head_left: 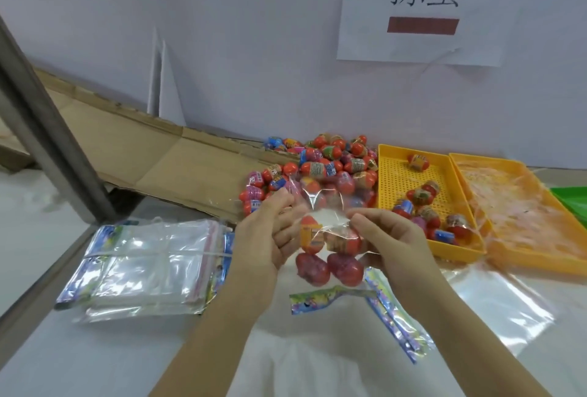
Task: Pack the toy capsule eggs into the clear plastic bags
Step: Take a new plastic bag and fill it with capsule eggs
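The fingers of my left hand (270,234) are bent round the left side of a clear bag (320,217), and those of my right hand (392,245) are curled and pinch its crumpled top from the right. The bag hangs between them, just above the table, with four eggs (344,268) inside: two orange ones above, two red ones below.

The white table (104,355) runs under everything, and its widest bare stretch lies near me on the left. A flattened sheet of cardboard (143,149) lies along the wall at the back left, and a grey metal post (47,130) cuts slantwise across the left corner. A paper sign (422,44) hangs on the wall above.

On the right two yellow trays sit side by side, edges touching. The nearer tray (397,174) holds a handful of loose eggs; the farther tray (521,257) is filled with crinkled clear film. A clear sheet (495,298) lies flat before them, near my right forearm.

To my left a banded stack of empty bags (149,260) lies close beside my left wrist. Behind my hands the big pile of eggs (320,164) sits against the first tray's left edge. A printed strip (330,296) lies just below the bag.
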### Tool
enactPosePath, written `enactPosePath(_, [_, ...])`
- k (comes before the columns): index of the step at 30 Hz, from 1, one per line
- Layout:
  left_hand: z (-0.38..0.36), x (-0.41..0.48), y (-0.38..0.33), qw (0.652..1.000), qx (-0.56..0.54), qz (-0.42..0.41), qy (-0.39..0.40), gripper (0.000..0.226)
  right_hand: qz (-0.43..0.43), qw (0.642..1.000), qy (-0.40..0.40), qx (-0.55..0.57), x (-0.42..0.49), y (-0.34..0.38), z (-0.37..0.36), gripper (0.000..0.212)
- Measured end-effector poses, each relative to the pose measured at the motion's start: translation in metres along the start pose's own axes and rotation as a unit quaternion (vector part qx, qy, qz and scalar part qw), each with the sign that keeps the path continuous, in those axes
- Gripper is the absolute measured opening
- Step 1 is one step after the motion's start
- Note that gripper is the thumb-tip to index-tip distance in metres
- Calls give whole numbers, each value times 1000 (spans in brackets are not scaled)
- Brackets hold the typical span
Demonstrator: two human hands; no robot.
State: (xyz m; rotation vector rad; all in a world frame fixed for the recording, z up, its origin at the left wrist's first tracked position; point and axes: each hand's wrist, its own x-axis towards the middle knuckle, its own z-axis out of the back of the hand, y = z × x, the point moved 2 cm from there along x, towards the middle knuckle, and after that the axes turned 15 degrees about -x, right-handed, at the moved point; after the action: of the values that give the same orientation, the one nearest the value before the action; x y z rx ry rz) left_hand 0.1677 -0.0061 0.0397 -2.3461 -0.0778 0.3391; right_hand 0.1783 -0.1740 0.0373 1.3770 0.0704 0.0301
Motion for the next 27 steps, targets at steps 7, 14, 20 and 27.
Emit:
enactPosePath(7, [7,16,-2,992,125,-30,6,19,-10,999,-42,11,6,-6,-9,7])
enactPosePath(14, [26,19,12,992,110,-55,-39,21,-18,999,-28,9,5,-18,-12,7])
enactPosePath(20, [30,17,16,980,166,-96,-45,11,-55,998,27,23,5,-19,-13,42])
enactPosePath(27, [23,17,18,993,110,-38,-12,19,-58,998,2,34,5,-24,-9,9])
